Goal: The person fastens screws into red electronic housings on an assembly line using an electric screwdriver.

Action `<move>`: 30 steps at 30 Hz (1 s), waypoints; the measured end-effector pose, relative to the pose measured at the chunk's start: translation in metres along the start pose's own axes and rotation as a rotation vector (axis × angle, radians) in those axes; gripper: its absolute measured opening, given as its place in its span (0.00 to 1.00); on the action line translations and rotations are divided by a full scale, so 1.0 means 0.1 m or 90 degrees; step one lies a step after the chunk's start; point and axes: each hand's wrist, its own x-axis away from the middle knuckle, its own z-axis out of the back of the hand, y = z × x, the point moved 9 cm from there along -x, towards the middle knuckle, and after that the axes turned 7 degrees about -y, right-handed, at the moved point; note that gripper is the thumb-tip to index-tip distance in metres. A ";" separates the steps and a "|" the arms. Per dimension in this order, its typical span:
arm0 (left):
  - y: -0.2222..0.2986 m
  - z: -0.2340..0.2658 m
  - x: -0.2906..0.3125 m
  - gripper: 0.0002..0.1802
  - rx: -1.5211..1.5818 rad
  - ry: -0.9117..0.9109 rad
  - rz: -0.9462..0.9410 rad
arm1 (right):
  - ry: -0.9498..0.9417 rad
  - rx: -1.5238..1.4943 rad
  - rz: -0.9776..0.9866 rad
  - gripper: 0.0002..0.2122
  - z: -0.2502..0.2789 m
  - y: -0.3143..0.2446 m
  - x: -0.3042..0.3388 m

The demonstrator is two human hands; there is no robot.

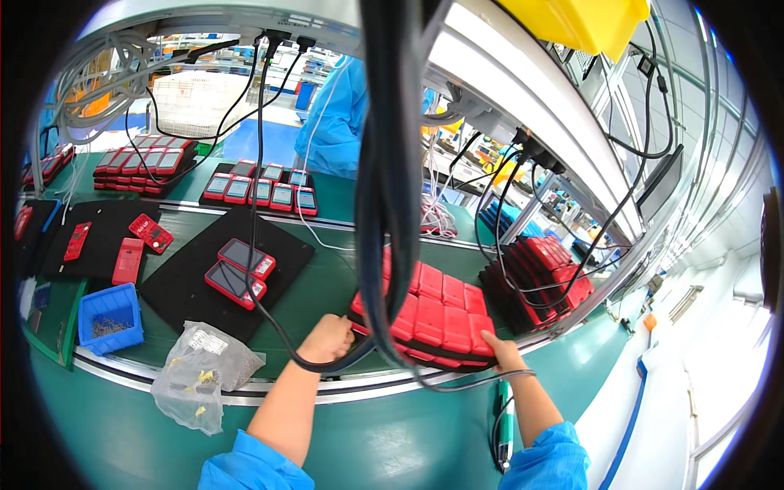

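Note:
My left hand [327, 339] is closed at the left end of a layered stack of red handheld devices [430, 317]. At the stack's right corner, my right hand [506, 353] grips the edge of the black tray [465, 363] under the top layer, thumb up on the red cases. The devices lie in rows, red backs up. Thick black cables [382, 204] hang in front and hide part of the stack's left side. Left of my left hand, two red devices with dark screens [237, 273] rest face up on a black mat [184, 286].
Another stack of black trays with red devices [543, 265] stands to the right. A blue bin of small parts [110, 318] and a clear plastic bag [200, 376] sit at the left. Farther back are more trayed devices [261, 189] and a person in blue [336, 118].

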 end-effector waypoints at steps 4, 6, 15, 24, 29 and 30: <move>0.22 0.02 0.22 0.12 -0.086 0.064 -0.047 | -0.058 -0.069 -0.055 0.21 -0.30 0.14 0.49; 0.15 0.26 0.30 0.10 -0.031 0.203 -0.036 | -0.105 -0.157 -0.072 0.21 -0.53 0.21 0.79; -0.20 -0.11 0.88 0.09 -0.007 0.028 -0.046 | -0.326 -0.531 -0.188 0.20 -1.74 0.28 2.31; -0.60 -0.24 2.17 0.18 -0.093 0.063 0.065 | -0.227 -0.614 0.034 0.11 -1.47 0.34 2.15; -0.77 -0.58 2.01 0.14 0.012 0.023 0.071 | -0.088 -0.386 0.017 0.35 -0.74 0.53 1.78; -0.75 -0.62 2.00 0.15 0.016 0.012 0.075 | -0.061 -0.308 0.036 0.36 -0.56 0.58 1.59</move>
